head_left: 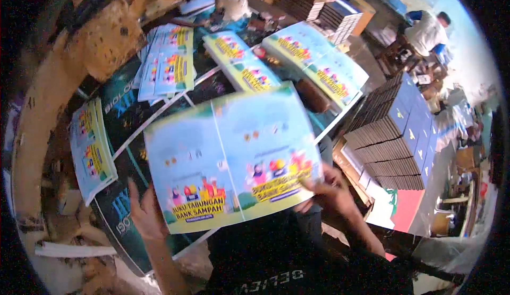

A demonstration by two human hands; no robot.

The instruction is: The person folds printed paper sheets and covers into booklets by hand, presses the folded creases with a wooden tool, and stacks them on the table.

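A large printed cover sheet (228, 157), light blue with yellow lettering and bright pictures, is raised in front of me. A pale line divides it into two panels. My right hand (332, 191) grips it at the lower right corner, thumb on the printed face. Beside its lower left edge is my left hand (144, 212), fingers apart and pointing up; whether it touches the edge is hard to make out. Matching sheets lie beyond in a fanned pile (167, 64), a narrow stack (239, 61) and a wider stack (319, 64). Another printed piece (93, 149) lies at the left.
Dark printed sheets (125, 130) cover the work surface. Tall stacks of dark-blue bound books (396, 130) stand on the right, with more stacked books (332, 13) at the back. A person (427, 32) sits far off at the upper right. Worn wooden furniture (90, 45) borders the left.
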